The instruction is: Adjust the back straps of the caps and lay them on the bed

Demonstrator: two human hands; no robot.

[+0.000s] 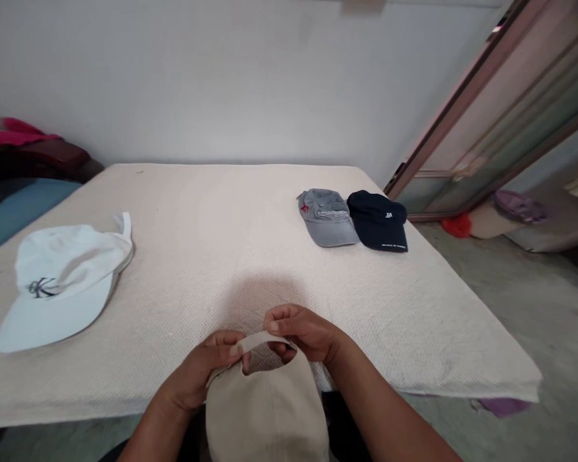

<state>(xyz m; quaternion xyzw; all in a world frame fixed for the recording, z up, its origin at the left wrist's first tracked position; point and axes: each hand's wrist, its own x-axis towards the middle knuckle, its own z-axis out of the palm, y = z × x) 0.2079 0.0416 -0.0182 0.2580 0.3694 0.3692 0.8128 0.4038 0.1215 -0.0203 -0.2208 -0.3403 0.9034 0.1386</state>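
Note:
A beige cap (270, 410) is held near the front edge of the table, its back opening and strap facing away from me. My left hand (209, 362) pinches the left end of the strap between thumb and fingers. On the strap's right end, my right hand (303, 330) grips with thumb on top and fingers curled beneath. The cap's brim is out of sight below the frame. To the left lies a white cap (62, 276) with a dark letter logo, its strap end sticking up. A grey cap (326, 218) and a navy cap (378, 221) lie side by side at the back right.
The table (212, 231) has a cream textured cover and stands against a pale wall (212, 83). Pink and dark red items (29, 147) are piled beyond its left edge. On the right are a framed sliding door (462, 115) and a grey floor (525, 276).

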